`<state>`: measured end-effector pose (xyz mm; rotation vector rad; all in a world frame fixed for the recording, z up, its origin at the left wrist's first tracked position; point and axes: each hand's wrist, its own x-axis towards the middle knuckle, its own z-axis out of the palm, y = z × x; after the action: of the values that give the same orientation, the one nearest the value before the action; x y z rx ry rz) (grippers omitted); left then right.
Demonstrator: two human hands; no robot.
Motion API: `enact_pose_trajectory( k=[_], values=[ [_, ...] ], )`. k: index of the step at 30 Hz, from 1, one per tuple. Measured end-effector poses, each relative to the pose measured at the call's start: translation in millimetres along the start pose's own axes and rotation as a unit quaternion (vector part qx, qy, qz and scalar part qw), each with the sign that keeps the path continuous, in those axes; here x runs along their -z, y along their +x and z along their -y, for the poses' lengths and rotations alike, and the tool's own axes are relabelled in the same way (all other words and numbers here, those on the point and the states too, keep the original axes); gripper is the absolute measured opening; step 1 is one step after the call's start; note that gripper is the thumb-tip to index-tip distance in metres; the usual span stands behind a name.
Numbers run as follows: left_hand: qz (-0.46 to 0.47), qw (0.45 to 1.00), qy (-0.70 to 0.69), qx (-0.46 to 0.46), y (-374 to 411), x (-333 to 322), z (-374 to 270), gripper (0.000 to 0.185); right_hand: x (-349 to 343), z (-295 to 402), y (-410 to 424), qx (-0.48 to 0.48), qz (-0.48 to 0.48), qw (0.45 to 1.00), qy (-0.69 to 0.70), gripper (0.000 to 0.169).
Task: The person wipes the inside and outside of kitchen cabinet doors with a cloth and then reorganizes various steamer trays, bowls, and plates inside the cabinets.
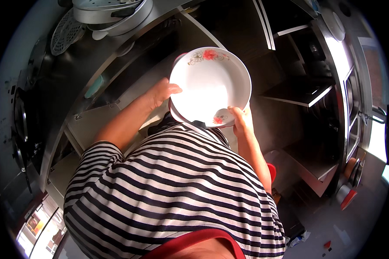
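Observation:
A large white bowl (210, 84) with red flowers printed inside is held in front of my body. At its left side, my left hand (168, 89) grips it with the thumb over the rim. My right hand (240, 118) holds the lower right edge, its thumb also on the inner side. Red edging of something shows behind the bowl; whether this is a second vessel or a handle, I cannot tell. A small dark piece lies against the bowl's lower rim. The fingers under the bowl are hidden.
Open cabinets with a shelf (298, 94) stand on the right. Metal steamer pots (116, 19) and a perforated plate (66, 30) rest on the upper left counter. A sink (353, 97) is at the far right. An open cabinet door (94, 119) is beside my left arm.

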<state>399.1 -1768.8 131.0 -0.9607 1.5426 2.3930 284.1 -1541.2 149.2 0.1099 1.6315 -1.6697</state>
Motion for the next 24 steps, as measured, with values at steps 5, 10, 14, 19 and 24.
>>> enact_pose_trajectory(
  k=[5, 10, 14, 19, 24],
  values=[
    [0.028, 0.997, 0.07, 0.004, 41.2, -9.0, -24.1, 0.023, 10.0, 16.6, 21.3, 0.016, -0.056, 0.998, -0.012, 0.031],
    [-0.004, 0.999, 0.022, -0.035, 35.9, -3.1, -22.2, 0.036, 2.1, 27.8, 43.8, 0.009, 0.012, 0.999, -0.04, 0.034],
    [-0.096, 0.993, -0.075, 0.004, 20.4, 14.8, 17.9, 0.04, -9.8, 10.6, 70.8, -0.045, 0.106, 0.99, -0.081, 0.052],
    [-0.173, 0.975, -0.13, 0.05, 40.2, 64.8, 109.1, 0.044, -29.7, -63.8, 136.7, -0.114, 0.175, 0.967, -0.146, 0.065],
    [-0.193, 0.963, -0.156, 0.106, 104.6, 142.4, 189.7, 0.044, -67.2, -171.0, 217.5, -0.127, 0.177, 0.971, -0.095, 0.064]
  ],
)
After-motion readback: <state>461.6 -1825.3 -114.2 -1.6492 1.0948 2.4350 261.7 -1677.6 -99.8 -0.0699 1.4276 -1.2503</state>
